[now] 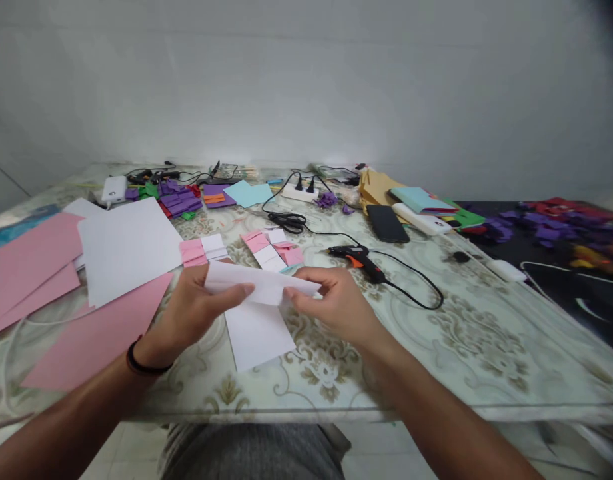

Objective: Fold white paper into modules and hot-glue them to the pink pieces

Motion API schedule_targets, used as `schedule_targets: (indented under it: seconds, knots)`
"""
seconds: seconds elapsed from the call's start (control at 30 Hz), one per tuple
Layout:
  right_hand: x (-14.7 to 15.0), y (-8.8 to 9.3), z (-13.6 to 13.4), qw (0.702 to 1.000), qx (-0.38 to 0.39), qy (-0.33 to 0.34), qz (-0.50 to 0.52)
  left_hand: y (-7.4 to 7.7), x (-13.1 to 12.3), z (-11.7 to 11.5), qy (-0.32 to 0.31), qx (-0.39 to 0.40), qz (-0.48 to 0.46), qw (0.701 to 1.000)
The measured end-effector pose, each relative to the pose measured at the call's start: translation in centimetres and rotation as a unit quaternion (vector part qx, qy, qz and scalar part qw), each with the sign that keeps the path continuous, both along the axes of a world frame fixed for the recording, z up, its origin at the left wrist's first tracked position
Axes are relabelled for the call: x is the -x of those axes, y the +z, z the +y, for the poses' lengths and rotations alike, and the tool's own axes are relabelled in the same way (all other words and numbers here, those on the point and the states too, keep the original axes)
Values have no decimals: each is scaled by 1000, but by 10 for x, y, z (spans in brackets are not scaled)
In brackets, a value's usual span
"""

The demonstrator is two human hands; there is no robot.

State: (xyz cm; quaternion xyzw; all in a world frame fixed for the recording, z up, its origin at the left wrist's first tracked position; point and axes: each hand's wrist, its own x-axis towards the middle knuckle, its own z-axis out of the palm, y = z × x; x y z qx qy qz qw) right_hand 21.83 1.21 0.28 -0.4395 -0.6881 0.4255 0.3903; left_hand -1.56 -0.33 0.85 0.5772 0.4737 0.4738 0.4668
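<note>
A folded strip of white paper point(266, 285) is stretched between my two hands above the table. My left hand point(199, 300) pinches its left end, thumb on top. At the other end, my right hand point(331, 300) grips it between thumb and fingers. Below the strip lies a flat white sheet point(259, 337), partly covered by it. Just beyond my hands are folded pink and white paper pieces point(204, 249), with another pink and white group point(271, 249) to their right. The fingers behind the strip are mostly hidden.
A hot glue gun point(359, 259) with a black cord lies right of my hands, near a black phone point(387, 223). Large pink sheets point(31, 267) and a white sheet point(131, 247) lie left. A power strip point(300, 193) and purple paper pieces point(179, 201) sit farther back.
</note>
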Motion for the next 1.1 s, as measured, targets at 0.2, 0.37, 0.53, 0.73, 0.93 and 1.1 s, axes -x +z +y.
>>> schedule_targets:
  seconds: [0.2,0.37,0.53,0.73,0.93,1.1]
  knots:
    - [-8,-1,6,998,-45,-14,48,0,18,11,56,-24,-44,997]
    - [-7,2,8,988,-49,-62,135,3,13,12,-17,-3,-12,1000]
    - [-6,4,9,982,-68,-88,150,14,13,8,-69,15,120,990]
    - [-5,1,8,986,-94,-82,112,15,17,13,-126,5,135,983]
    - [1,-5,0,988,-92,-12,124,5,9,11,-134,14,123,983]
    - [11,-10,-8,995,-50,7,86,0,0,4,-189,-26,86,978]
